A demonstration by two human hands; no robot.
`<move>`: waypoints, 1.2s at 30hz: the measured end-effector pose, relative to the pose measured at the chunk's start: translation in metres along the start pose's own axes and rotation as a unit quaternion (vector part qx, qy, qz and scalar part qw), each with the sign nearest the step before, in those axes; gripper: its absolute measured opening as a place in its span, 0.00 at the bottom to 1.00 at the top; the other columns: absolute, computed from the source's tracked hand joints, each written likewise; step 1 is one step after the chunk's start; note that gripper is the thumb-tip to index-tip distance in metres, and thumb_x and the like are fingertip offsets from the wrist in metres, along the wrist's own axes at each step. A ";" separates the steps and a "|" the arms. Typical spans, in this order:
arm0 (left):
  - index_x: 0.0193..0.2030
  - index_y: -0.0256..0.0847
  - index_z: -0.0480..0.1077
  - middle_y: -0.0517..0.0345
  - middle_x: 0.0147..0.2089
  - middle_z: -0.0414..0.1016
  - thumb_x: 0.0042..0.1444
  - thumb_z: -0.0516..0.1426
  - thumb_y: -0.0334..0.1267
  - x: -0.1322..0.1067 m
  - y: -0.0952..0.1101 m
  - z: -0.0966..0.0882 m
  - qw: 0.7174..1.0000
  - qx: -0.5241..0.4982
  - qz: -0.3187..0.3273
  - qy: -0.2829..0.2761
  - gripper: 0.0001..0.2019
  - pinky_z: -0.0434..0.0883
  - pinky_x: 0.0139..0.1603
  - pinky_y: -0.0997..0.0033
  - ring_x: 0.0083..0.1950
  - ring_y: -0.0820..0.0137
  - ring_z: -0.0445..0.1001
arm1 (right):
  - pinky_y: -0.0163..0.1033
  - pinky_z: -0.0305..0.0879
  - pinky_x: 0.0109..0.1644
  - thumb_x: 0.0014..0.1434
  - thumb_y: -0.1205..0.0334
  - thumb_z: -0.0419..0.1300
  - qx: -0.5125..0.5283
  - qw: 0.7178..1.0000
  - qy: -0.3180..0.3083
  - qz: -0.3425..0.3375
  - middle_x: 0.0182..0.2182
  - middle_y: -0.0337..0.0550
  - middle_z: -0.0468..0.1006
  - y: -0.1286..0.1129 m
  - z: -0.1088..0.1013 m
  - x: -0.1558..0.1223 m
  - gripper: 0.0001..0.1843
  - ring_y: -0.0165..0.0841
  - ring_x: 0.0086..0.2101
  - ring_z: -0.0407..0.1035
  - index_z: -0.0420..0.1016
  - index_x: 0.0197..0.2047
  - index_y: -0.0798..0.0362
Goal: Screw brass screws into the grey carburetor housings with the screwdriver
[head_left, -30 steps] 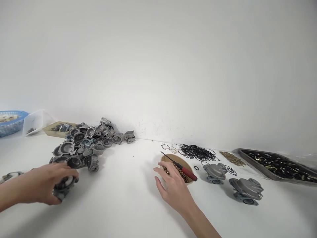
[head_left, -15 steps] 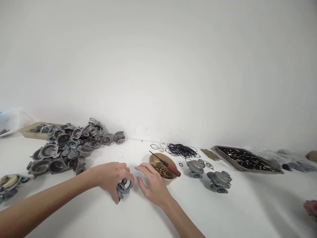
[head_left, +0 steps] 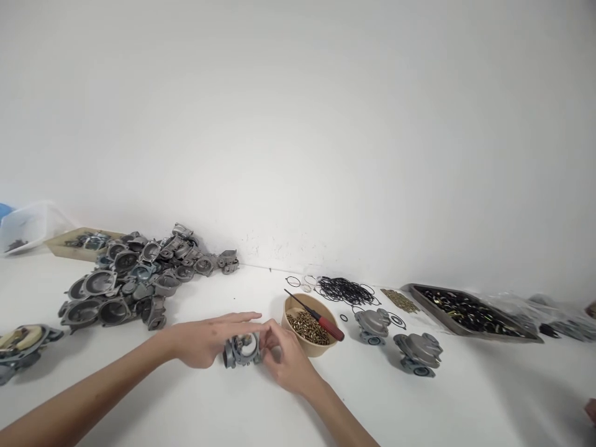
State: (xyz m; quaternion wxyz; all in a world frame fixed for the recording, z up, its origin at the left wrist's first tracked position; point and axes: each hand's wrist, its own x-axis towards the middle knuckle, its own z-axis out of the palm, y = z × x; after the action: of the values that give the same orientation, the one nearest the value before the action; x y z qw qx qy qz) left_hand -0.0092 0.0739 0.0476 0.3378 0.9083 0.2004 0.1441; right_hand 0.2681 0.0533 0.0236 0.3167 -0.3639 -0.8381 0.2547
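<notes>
A grey metal carburetor body (head_left: 242, 351) with a white float inside stands on the white table between my hands. My left hand (head_left: 205, 340) reaches over its left and far side, fingers stretched out straight; whether they touch it I cannot tell. At the carburetor's right edge, my right hand (head_left: 284, 357) has thumb and fingers pinched against it, the fingertips partly hidden. Just beyond my right hand sits a tan bowl (head_left: 289, 304) of small brass screws (head_left: 307, 327), with a red-handled screwdriver (head_left: 328, 326) resting across it.
Metal float bowls (head_left: 100, 284) are heaped at the left, near another carburetor (head_left: 25, 347). Two assembled carburetors (head_left: 419, 352) stand right of the bowl. Behind lie black rubber rings (head_left: 344, 290), brass pieces (head_left: 399, 300) and a dark tray (head_left: 465, 333). Part of another person's hand (head_left: 590, 410) shows at the right edge.
My left hand has loosened from round the carburetor and its fingers have straightened. My right hand has moved in and closed at the carburetor's right side. The view has shifted slightly.
</notes>
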 end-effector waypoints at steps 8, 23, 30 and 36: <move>0.82 0.54 0.52 0.43 0.83 0.53 0.62 0.68 0.52 -0.017 -0.034 0.042 0.919 -0.353 -0.082 0.153 0.46 0.64 0.74 0.39 0.79 0.41 0.60 | 0.36 0.66 0.35 0.61 0.77 0.52 -0.078 0.996 0.028 0.009 0.29 0.37 0.77 0.003 -0.010 0.003 0.12 0.32 0.29 0.73 0.65 0.38 0.48; 0.71 0.47 0.73 0.52 0.60 0.81 0.46 0.76 0.43 0.017 -0.044 0.064 0.922 -0.256 -0.114 0.269 0.43 0.75 0.63 0.53 0.55 0.52 0.78 | 0.54 0.79 0.56 0.72 0.53 0.65 -0.385 0.917 -0.030 0.101 0.60 0.51 0.77 0.018 0.001 0.255 0.22 0.42 0.53 0.77 0.74 0.64 0.53; 0.74 0.46 0.69 0.50 0.63 0.80 0.52 0.73 0.45 0.019 -0.052 0.057 0.919 -0.261 -0.104 0.277 0.42 0.73 0.66 0.52 0.60 0.49 0.77 | 0.53 0.78 0.57 0.73 0.53 0.64 -0.524 0.842 -0.095 0.085 0.60 0.51 0.77 0.031 0.007 0.284 0.20 0.42 0.54 0.77 0.75 0.63 0.52; 0.76 0.47 0.67 0.50 0.63 0.80 0.52 0.72 0.45 0.018 -0.054 0.055 0.922 -0.259 -0.103 0.270 0.44 0.72 0.67 0.51 0.62 0.48 0.76 | 0.53 0.78 0.57 0.73 0.54 0.64 -0.595 0.795 -0.112 0.034 0.60 0.51 0.77 0.034 0.006 0.279 0.20 0.42 0.54 0.77 0.75 0.63 0.52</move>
State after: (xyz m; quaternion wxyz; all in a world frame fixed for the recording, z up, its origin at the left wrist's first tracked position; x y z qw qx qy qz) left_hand 0.0141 0.0889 -0.0262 0.5070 0.6903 0.3318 0.3954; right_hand 0.1302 0.2876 0.0934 -0.0676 -0.4779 -0.8409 -0.2447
